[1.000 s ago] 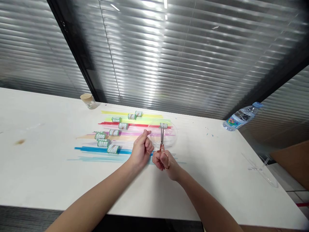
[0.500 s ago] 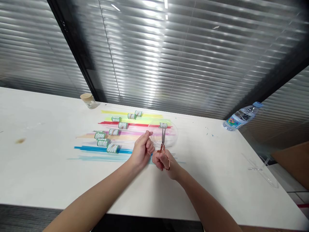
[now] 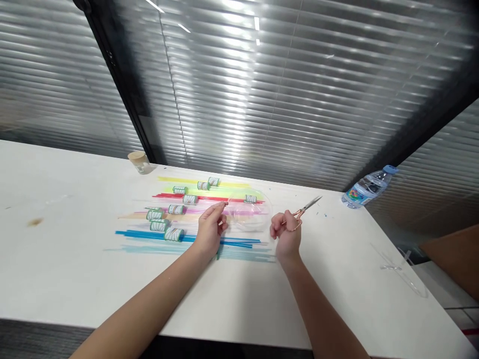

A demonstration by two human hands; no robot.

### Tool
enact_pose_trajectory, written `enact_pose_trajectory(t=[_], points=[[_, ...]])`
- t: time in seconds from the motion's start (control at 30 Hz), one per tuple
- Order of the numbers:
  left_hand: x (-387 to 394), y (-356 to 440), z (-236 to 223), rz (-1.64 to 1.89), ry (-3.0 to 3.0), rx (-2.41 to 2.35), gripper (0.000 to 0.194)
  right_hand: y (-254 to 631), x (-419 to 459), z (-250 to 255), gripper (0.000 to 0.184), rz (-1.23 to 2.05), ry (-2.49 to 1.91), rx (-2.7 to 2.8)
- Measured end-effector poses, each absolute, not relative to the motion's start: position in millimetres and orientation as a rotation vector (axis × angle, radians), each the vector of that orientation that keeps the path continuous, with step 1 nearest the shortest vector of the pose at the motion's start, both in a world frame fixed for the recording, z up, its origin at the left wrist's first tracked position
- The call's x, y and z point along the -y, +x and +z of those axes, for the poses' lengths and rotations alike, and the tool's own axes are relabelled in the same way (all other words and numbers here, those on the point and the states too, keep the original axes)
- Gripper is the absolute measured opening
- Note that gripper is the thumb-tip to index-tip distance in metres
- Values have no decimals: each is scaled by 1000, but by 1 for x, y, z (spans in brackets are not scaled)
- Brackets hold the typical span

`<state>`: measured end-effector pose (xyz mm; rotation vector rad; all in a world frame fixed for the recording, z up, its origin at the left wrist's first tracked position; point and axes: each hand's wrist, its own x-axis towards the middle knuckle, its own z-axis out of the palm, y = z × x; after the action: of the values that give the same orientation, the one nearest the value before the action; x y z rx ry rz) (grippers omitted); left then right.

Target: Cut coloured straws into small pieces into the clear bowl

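An office meeting room is showing here: a long white tabletop (image 3: 56,259) is standing against glass walls (image 3: 284,99) backed by closed blinds.

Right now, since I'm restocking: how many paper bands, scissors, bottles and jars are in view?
Bands: 9
Scissors: 1, in the right hand
Bottle: 1
Jar: 1
Total: 12

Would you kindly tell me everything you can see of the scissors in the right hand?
The scissors are small, with rose-gold loop handles and slim silver blades, metal by the look. The blades appear shut and point up and to the right, away from the coloured straws, just above the white table. The right hand grips the handles, fingers curled through the loops. Nothing else touches them.
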<state>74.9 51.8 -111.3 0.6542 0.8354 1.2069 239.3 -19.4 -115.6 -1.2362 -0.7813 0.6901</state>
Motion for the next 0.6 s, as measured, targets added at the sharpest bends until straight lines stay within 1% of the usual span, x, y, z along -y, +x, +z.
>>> enact_pose_trajectory(t=[0.1,0.13,0.23,0.37,0.47,0.6], points=[[-55,74,-110,1203,643,-834,40,263,10,-120,39,784,-1521,622],[-55,74,-110,1198,640,-833,41,268,8,-122,37,790,-1595,618],[-56,74,-109,1180,627,-821,41,272,4,-130,43,756,-1689,726],[-55,73,-107,1178,613,-800,40,259,4,-136,52,726,-1615,955],[-55,71,-105,1198,637,-848,42,252,6,-134,49,699,-1692,1078],[-55,69,-102,1247,663,-941,45,253,7,-127,34,597,-1848,1068]])
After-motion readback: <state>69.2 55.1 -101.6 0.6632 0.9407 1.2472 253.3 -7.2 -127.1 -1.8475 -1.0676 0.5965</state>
